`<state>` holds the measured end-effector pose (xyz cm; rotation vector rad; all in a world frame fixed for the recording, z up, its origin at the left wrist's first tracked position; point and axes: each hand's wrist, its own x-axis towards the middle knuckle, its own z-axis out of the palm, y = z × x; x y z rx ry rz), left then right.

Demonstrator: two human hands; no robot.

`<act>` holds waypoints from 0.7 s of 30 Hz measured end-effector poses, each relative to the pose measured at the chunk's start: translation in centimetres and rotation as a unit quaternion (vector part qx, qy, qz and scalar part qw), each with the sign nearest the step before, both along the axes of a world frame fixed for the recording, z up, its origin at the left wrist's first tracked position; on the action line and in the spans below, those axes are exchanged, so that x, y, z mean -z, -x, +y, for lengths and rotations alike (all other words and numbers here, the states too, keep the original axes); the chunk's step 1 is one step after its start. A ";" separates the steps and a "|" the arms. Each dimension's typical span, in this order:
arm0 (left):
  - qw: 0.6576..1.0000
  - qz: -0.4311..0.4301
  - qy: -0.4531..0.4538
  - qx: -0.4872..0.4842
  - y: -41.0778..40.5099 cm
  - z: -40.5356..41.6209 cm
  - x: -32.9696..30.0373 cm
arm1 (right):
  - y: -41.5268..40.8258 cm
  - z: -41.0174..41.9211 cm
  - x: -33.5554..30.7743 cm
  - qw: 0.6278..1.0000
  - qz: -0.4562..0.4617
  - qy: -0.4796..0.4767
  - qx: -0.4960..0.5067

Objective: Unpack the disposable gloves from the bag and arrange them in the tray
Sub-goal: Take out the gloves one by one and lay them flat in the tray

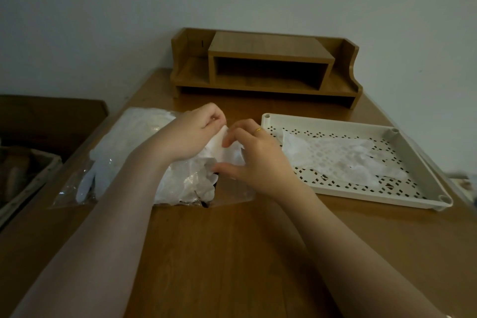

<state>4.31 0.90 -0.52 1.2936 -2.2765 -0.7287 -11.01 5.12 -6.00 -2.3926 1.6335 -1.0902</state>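
Observation:
A clear plastic bag (pixel 124 152) full of thin white disposable gloves lies on the wooden table, left of centre. My left hand (pixel 192 134) pinches the top edge of a glove (pixel 219 143) pulled up at the bag's right end. My right hand (pixel 254 155) holds the same glove from the right, fingers curled at its upper edge and thumb beneath it. A cream perforated tray (pixel 413 162) sits to the right, with a flat translucent glove (pixel 343 157) spread inside it.
A wooden desk organiser (pixel 268 67) stands at the table's far edge against the wall. A dark bench and a box (pixel 28 170) sit beyond the table's left edge. Bare tabletop (pixel 232 253) stretches between my forearms toward me.

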 end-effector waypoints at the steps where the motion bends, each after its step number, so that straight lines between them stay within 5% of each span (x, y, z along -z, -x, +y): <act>1: 1.000 0.008 -0.003 -0.001 0.1 0.0 0.0 | -0.2 -0.1 0.3 0.999 0.029 0.032 0.018; 4: 1.000 0.022 0.000 0.006 0.1 0.0 0.1 | -0.5 -0.3 0.4 0.993 0.015 0.105 0.054; 8: 1.000 0.031 0.000 0.002 0.1 0.0 0.1 | -0.5 0.0 0.4 0.999 0.020 0.034 0.012; 14: 1.000 0.027 -0.011 0.007 0.4 0.0 0.1 | -0.3 -0.5 0.1 0.998 -0.011 0.053 -0.021; 18: 0.997 -0.010 -0.059 0.041 -0.5 0.0 -0.1 | 1.4 -0.2 -1.6 0.989 -0.083 -0.096 -0.072; 21: 0.994 -0.052 -0.055 0.075 -0.5 0.1 0.0 | 2.5 0.2 -2.1 0.937 -0.229 -0.236 -0.118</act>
